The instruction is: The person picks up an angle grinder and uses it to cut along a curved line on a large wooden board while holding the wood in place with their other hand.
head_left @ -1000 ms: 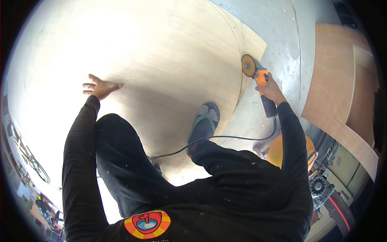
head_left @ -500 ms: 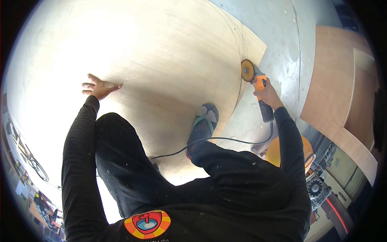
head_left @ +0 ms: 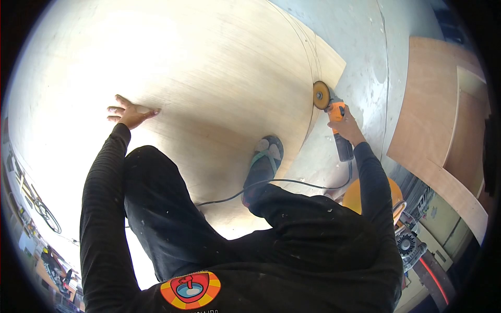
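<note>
A large pale plywood sheet (head_left: 209,78) lies flat on the concrete floor. My left hand (head_left: 129,113) is pressed flat on it, fingers spread. My right hand (head_left: 344,127) grips an orange and black angle grinder (head_left: 336,122), whose round disc (head_left: 320,95) meets a drawn line near the sheet's right edge. My foot in a sandal (head_left: 265,161) stands on the sheet just below the disc. The grinder's black cord (head_left: 292,181) trails back past my leg.
Brown plywood boards (head_left: 438,115) lie on the floor at the right. A round orange object (head_left: 360,201) and another power tool (head_left: 409,242) sit at the lower right. Grey concrete floor (head_left: 360,47) shows between the sheets. Workshop clutter lines the lower left edge.
The grinder and my right hand have moved toward me along the line near the sheet's edge. My left hand stays pressed on the sheet.
</note>
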